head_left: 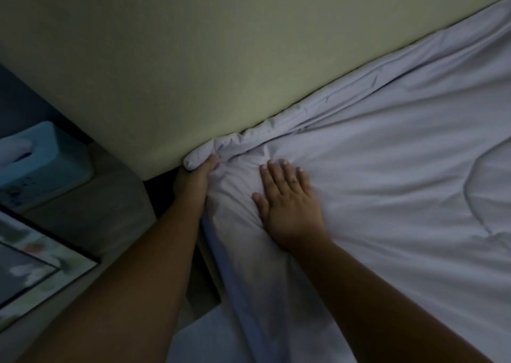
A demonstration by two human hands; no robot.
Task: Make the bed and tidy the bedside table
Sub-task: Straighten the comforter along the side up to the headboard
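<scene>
A pale lilac quilt (387, 169) covers the bed and fills the right half of the head view, bunched into folds along the cream headboard (193, 58). My left hand (193, 181) grips the quilt's top corner where it meets the headboard, fingers tucked into the cloth. My right hand (287, 202) lies flat on the quilt just right of that corner, fingers spread, palm down. The quilt's edge hangs over the bed's left side beneath my left forearm.
The bedside table (91, 210) stands at the left, close to the bed. On it sits a light blue tissue box (47, 161). A framed picture or book with a dark border (33, 263) lies at the lower left.
</scene>
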